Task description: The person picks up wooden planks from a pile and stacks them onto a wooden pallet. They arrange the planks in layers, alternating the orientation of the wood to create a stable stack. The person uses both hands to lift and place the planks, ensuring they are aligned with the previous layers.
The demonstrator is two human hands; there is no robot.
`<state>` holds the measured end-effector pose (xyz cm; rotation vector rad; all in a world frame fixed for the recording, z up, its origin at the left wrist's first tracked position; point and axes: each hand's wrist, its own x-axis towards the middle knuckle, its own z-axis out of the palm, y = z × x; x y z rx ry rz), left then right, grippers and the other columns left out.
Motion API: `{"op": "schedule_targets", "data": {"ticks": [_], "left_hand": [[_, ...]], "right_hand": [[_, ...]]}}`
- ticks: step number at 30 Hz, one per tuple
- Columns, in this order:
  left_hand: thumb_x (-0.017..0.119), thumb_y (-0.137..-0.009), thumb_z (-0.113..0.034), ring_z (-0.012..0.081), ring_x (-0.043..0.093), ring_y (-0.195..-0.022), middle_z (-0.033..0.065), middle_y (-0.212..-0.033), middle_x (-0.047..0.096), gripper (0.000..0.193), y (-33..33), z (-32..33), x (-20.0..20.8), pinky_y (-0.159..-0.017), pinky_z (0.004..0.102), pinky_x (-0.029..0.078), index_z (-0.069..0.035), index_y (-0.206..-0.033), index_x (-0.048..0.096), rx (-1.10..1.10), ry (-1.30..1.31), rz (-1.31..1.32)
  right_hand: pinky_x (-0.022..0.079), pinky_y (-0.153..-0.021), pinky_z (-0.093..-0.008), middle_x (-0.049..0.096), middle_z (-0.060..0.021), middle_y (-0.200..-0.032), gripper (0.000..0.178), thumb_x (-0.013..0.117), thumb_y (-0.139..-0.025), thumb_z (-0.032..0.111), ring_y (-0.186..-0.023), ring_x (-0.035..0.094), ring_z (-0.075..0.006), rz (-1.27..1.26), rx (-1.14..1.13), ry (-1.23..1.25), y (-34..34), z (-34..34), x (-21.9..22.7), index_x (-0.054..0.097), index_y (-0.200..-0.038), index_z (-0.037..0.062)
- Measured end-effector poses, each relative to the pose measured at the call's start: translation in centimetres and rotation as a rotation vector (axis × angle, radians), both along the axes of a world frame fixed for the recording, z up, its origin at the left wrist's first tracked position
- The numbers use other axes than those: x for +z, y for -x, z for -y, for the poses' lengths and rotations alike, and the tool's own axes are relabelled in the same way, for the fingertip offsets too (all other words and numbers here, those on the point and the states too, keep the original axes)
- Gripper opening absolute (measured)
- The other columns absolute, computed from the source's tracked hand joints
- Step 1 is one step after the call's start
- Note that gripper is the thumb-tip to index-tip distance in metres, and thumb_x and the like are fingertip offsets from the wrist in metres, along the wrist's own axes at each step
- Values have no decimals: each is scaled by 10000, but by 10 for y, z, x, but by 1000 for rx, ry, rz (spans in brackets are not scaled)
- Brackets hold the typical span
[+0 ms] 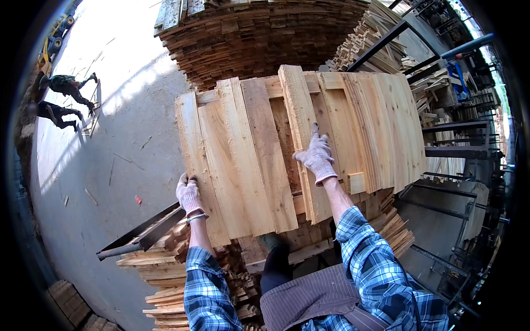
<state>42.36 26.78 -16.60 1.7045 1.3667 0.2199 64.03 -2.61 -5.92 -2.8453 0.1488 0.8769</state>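
At the far left, two people (pixel 63 99) bend over the sunlit concrete floor (pixel 127 138), well apart from the work. Scraps of wood lie scattered on that floor.

Nearer in, the left hand (pixel 188 195), in a knit work glove, sits at the near left corner of a layer of pale boards (pixel 243 160). Its fingers curl over the edge of the outermost board (pixel 194 160), grasping it from the side. Just below the wrist a dark metal bar (pixel 138 234) juts out to the left over a pile of short offcuts (pixel 165 265).

The boards lie side by side, long axes running away from the person, slightly fanned. They are rough-sawn, light yellow to tan, with darker streaks on the middle ones.

One narrow board (pixel 301 138) lies on top of the layer, its long axis also pointing away and a little left. The right hand (pixel 317 157), gloved too, rests on it about midway along, fingers spread flat and pressing down rather than clenched around it; the thumb side may hook its left edge, though I cannot tell for certain. This hand is the nearer one to that board; the left hand is well apart from it.

Beyond the boards rises a tall stack of darker timber (pixel 254 33). To the right stand dark metal racks (pixel 452 143) and a blue pipe (pixel 466 47).
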Motion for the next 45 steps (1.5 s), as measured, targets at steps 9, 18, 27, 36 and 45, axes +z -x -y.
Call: {"op": "schedule_targets", "data": {"ticks": [9,18,27,36,45], "left_hand": [[588,-898,-188,81,457,-544,2,-710,598,254,-10,1,11,-507,241,392,-15,-1069,661,161,17,36],[580,-878,-130,89,477,-622,26,-757,614,195,-6,-9,-6,-584,233,418,2,-982,679,229,-12,86],[598,-920,-216,112,560,-711,64,-860,658,447,-10,7,5,-670,250,464,7,-1298,512,131,-215,7],[685,-839,-235,320,632,-994,178,-1150,628,507,53,217,77,-866,392,494,-47,-1281,523,90,-547,-54],[680,-836,-139,256,517,-1225,195,-1324,525,563,236,406,117,-1029,313,384,39,-1322,459,910,296,92]], "right_hand": [[476,-930,-407,416,-215,-1301,1248,838,-588,475,-1136,510,-343,117,33,-57,-13,42,-36,56,-1513,176],[505,-843,-434,437,-197,-1229,784,662,-799,464,-958,588,-359,357,160,-109,8,49,-89,286,-1466,297],[529,-712,-442,489,-211,-1108,773,597,-817,486,-792,610,-330,233,271,-104,-2,52,-72,269,-1479,257],[461,-878,-481,610,-236,-1030,707,693,-799,350,-971,586,-406,406,620,-515,-35,132,-60,404,-1407,136],[472,-739,-274,635,-67,-932,578,665,-839,128,-809,556,-135,-274,567,-772,20,80,-17,459,-1374,60]]}}
